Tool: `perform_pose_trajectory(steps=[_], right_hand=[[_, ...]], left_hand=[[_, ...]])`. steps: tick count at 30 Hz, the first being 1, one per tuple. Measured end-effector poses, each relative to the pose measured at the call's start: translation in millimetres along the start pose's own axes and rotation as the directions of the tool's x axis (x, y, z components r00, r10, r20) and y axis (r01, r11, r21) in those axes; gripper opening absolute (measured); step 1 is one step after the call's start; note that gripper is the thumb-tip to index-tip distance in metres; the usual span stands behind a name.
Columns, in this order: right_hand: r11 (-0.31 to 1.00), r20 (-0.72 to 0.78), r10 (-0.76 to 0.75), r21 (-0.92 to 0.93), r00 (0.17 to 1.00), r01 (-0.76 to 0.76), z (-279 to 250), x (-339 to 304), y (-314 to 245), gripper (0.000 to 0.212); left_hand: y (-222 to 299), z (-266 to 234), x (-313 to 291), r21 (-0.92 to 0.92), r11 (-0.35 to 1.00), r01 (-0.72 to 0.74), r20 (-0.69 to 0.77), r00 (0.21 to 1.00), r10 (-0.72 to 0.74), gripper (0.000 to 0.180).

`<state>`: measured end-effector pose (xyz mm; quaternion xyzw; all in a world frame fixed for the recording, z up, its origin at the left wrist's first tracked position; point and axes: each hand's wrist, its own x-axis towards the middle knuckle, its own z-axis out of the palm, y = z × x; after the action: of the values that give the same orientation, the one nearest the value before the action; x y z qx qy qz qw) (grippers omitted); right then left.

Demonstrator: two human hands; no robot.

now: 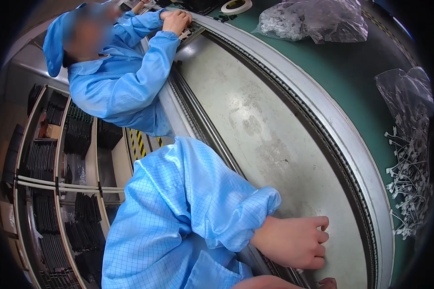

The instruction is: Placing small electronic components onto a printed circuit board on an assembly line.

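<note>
My left hand [291, 242] reaches out of a blue checked sleeve, over the near end of a pale conveyor track [270, 139]. Its fingers are curled in; whatever lies inside them, if anything, is hidden. At the bottom edge only a strip of my right hand [265, 283] shows, close below the left. Most of its fingers are cut off by the picture's edge, so its grip cannot be made out. No object is visible between the two hands.
A metal rail with a chain [323, 113] borders the track. Beyond it, a green bench [318, 62] carries clear bags of white parts [294, 21], white-ended cables [410, 188] and a tape roll [237, 6]. A co-worker in blue [125, 79] works at the far left. Racks [58, 183] hold dark panels.
</note>
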<state>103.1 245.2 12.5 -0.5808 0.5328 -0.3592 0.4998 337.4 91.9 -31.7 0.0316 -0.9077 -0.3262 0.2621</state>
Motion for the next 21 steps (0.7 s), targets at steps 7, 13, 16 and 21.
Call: perform_pose_trajectory(steps=[7, 13, 16, 21], right_hand=[[1.000, 0.031, -0.004, 0.021, 1.000, 0.003, -2, 4, 2, 0.012], [1.000, 0.010, -0.006, 0.000, 1.000, 0.006, -1, 4, -1, 0.010], [0.390, 0.644, -0.644, -0.190, 0.414, 0.901, -47, 13, 44, 0.009], [1.000, 0.011, -0.002, -0.025, 1.000, 0.003, -4, -19, 22, 0.010]], left_hand=[[0, 1, -2, 0.031, 0.999, 0.022, 0.025, 0.999, -0.023, 0.014], [2, -2, -1, 0.020, 1.000, 0.013, 0.022, 1.000, -0.013, 0.014], [-1, 3, 13, -0.043, 0.996, -0.072, 0.019, 0.997, 0.073, 0.015], [-1, 1, 1, -0.001, 1.000, -0.020, -0.011, 1.000, 0.020, 0.016]])
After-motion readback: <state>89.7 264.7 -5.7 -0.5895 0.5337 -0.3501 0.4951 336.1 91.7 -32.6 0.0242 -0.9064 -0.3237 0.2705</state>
